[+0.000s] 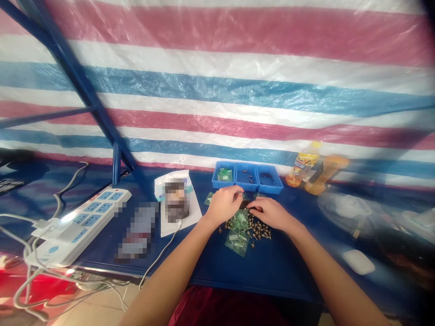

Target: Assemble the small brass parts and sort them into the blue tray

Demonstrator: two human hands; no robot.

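Observation:
My left hand [225, 202] is above the pile, fingers curled in a pinch at the front edge of the blue bins; whatever is between the fingertips is too small to make out. Lower and to the right, my right hand [271, 212] has its fingers bent together over small dark parts [244, 205], its grip partly hidden. Small clear bags with green and white contents [237, 242] lie below the hands. Loose brass-coloured metal pieces [259, 230] are heaped beside them. Behind stands a row of blue bins [247, 184] holding green bags, a few metal pieces and dark parts.
Two drink bottles [302, 168] stand and lean at the back right. A clear plastic lid or bag [343, 210] and a white case [358, 261] lie on the right. Left are a white power strip [79, 228], cables and a white packet [173, 181] with a blurred-out item.

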